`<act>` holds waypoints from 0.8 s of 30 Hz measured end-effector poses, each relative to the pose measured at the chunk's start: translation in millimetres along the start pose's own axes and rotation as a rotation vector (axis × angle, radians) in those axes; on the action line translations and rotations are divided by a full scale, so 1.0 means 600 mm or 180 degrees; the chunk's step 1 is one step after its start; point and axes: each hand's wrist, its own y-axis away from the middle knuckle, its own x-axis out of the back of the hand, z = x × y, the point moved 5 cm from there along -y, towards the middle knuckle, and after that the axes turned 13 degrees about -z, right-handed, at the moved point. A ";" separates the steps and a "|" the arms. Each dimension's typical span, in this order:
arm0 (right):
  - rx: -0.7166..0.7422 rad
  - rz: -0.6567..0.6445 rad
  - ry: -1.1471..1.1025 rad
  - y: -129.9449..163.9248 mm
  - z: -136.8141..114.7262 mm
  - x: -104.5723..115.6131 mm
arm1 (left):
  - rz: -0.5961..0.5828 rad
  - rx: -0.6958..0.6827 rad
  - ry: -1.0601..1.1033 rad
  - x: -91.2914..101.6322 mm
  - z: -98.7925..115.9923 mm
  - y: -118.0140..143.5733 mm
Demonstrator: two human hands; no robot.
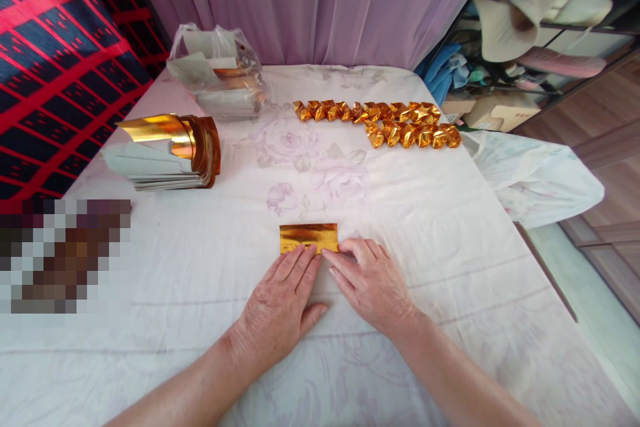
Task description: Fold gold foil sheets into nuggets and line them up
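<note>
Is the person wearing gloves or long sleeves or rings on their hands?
No. Both the left hand and the right hand are bare, with no gloves. No rings, watch or bracelet show on the fingers or wrists. The forearms are bare too, right down to the bottom edge of the picture, so no sleeves can be seen. The fingernails look short and plain, with no polish.

Glossy gold foil paper strip [309, 237] on a matt, floral-printed white cloth [450, 227]; shiny crinkled gold foil pieces [380, 121]; clear, glossy plastic bag [217, 73].
</note>
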 end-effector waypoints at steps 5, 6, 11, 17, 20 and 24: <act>0.0006 -0.0016 0.0067 -0.002 -0.001 0.000 | -0.0020 -0.0004 0.0115 -0.001 -0.002 -0.001; 0.0004 -0.0028 0.0077 -0.002 -0.002 0.000 | -0.0025 0.0003 0.0159 -0.002 -0.002 -0.001; -0.0017 -0.0091 0.0087 -0.006 -0.003 0.001 | -0.0050 0.0035 0.0297 -0.006 -0.004 -0.001; -0.0049 -0.0050 0.0143 -0.001 0.001 0.006 | -0.0052 0.0062 0.0185 -0.005 -0.003 -0.001; -0.0090 0.0017 0.0132 0.006 0.007 0.007 | -0.0040 0.0063 0.0165 -0.005 -0.003 -0.001; -0.0151 0.0085 0.0168 0.017 0.015 0.008 | -0.0024 0.0066 0.0223 -0.008 -0.003 0.000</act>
